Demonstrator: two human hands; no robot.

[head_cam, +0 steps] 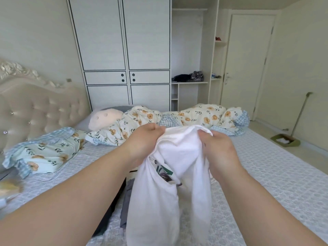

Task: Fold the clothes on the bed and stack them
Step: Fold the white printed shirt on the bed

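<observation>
Head view: the bed (pixel 266 174), covered in a pale patterned sheet, fills the lower frame; its near edge and left side are cut off by the picture. Along the bed's far edge lies a bunched floral duvet (pixel 200 116), with a cream pillow (pixel 104 119) toward the far left corner and a floral pillow (pixel 46 153) by the tufted headboard (pixel 35 110). Over the middle of the bed, near the front edge, a white T-shirt (pixel 159 201) hangs lifted, its bottom running out of frame. A printed design shows only in part inside a fold and cannot be read. The left hand (pixel 143 139) pinches the shirt's top edge with curled fingers; the right hand (pixel 218 148) grips the same edge just beside it, fingertips buried in cloth. Beneath the shirt, dark clothes (pixel 124 201) lie on the bed, mostly hidden by the shirt and the left forearm. At the left edge a blurred yellowish object cannot be made out.
</observation>
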